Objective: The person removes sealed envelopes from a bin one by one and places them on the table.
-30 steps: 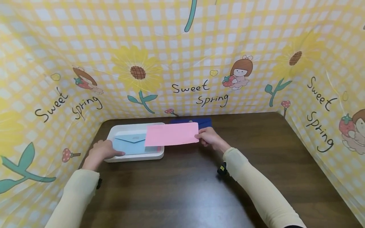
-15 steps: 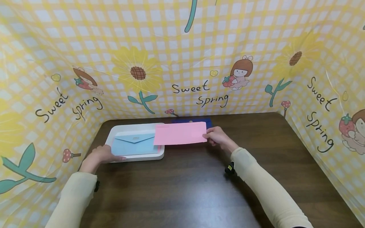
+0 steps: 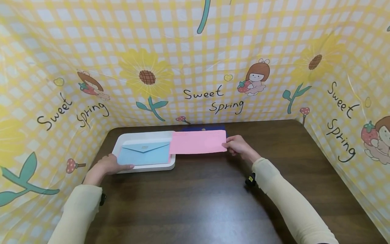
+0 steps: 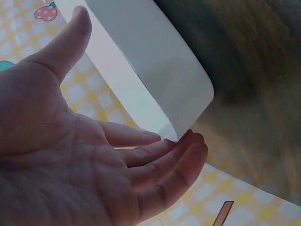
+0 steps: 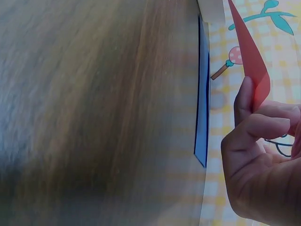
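Note:
In the head view, my right hand (image 3: 240, 146) pinches the right end of a flat pink envelope (image 3: 198, 142) between thumb and fingers. The envelope is held level, its left end overlapping the right rim of a white tray (image 3: 146, 136). Inside that tray lies a light blue envelope (image 3: 144, 156) with its pointed flap facing up; a pink edge peeks out at its right. My left hand (image 3: 106, 165) holds the tray's front left corner, thumb along the front rim. The left wrist view shows the fingers (image 4: 164, 165) bent about the tray corner (image 4: 183, 89).
A dark blue envelope (image 3: 195, 128) lies at the table's back edge, mostly hidden by the pink one. The brown wooden table (image 3: 195, 200) is walled on the back and sides by yellow checked cloth (image 3: 189, 51).
My right hand has drawn the pink envelope rightward, uncovering more of the light blue envelope in the tray. The left hand has shifted slightly down along the tray corner; the tray stays in place.

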`<state>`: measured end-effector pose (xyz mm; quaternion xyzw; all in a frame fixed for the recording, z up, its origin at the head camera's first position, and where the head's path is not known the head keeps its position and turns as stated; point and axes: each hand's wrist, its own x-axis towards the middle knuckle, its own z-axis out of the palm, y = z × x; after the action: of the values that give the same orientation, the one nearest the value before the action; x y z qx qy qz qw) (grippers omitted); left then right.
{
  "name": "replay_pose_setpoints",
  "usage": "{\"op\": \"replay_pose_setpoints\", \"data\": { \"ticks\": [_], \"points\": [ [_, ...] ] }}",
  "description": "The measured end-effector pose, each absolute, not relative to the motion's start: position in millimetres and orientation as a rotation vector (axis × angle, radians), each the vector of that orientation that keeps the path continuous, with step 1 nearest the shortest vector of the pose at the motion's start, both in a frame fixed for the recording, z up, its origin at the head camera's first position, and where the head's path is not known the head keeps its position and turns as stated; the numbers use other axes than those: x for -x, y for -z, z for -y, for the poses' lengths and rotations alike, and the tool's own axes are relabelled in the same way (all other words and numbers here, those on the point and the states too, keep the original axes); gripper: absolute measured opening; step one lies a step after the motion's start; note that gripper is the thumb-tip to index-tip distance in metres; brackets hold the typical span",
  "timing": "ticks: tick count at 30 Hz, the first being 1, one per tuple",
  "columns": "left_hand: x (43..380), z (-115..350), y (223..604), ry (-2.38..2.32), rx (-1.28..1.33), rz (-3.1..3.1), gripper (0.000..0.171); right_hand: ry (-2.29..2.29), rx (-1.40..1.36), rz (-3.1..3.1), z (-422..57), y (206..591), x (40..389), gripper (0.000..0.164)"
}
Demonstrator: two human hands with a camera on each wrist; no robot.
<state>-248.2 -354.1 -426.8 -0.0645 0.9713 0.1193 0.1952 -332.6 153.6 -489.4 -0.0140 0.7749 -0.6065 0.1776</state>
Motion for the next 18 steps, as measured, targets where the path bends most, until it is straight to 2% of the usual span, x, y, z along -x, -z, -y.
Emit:
{"op": "replay_pose_setpoints", "data": {
  "ticks": [9, 18],
  "points": [
    [245.4, 357.3, 430.9, -0.348, 0.159, -2.689, 0.117, 1.696, 0.000, -2.199, -165.2, 492.6, 332.1, 0.015],
    [250.3, 360.3, 431.6, -0.329, 0.168, -2.686, 0.122, 1.678, -0.003, -2.209, -176.4, 489.7, 333.0, 0.016]
  ]
}}
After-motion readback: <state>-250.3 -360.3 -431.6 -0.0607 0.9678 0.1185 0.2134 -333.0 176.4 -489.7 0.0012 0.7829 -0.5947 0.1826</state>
